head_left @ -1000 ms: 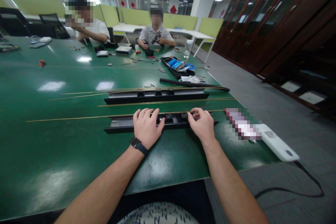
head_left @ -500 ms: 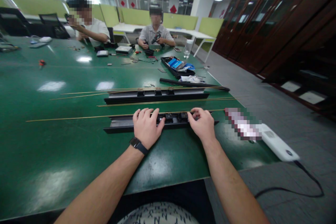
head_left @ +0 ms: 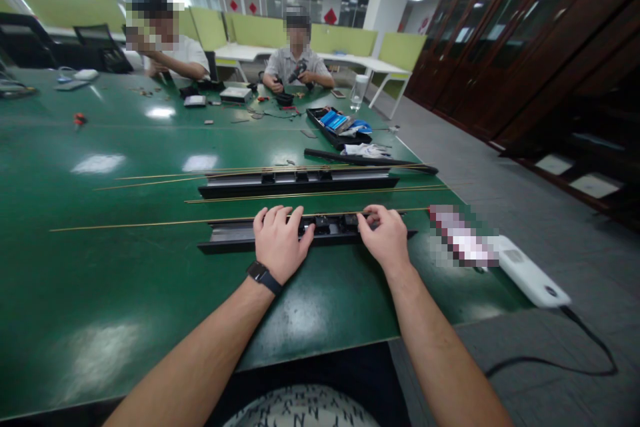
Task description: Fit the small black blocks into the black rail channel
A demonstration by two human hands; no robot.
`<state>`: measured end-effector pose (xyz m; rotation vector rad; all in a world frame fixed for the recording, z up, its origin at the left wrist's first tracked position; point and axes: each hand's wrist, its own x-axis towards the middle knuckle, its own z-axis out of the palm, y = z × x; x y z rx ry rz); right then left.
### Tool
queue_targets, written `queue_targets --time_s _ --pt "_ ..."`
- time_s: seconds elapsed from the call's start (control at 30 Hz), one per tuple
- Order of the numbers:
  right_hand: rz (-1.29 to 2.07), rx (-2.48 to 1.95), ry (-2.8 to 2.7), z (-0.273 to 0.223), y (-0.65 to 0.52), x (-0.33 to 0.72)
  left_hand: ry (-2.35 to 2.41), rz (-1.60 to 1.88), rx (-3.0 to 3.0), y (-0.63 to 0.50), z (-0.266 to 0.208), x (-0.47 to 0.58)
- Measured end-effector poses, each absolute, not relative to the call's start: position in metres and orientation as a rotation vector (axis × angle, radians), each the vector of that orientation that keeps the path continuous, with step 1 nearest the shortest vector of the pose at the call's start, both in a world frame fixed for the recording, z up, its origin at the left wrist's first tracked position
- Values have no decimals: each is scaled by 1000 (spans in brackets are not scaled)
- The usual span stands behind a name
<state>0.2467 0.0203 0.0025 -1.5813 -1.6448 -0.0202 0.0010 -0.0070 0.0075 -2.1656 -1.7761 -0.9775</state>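
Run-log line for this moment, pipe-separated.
left hand: over near black channel | right hand: at its right part, grip contents unclear | thin gold rod: along far edge | far black channel: untouched

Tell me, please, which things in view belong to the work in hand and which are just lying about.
Likely in the work:
near black rail, under the left hand and right hand
thin brass-coloured rod along it
far black rail, looking similar

Apparently just lying about:
white gloves
black tray of blue items
white device with a cord
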Motion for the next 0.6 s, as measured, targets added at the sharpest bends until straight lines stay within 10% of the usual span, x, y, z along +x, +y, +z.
queue_targets --time_s 0.6 --pt "-113 -1682 -1598 5 22 252 -1769 -945 -2164 -6 8 1"
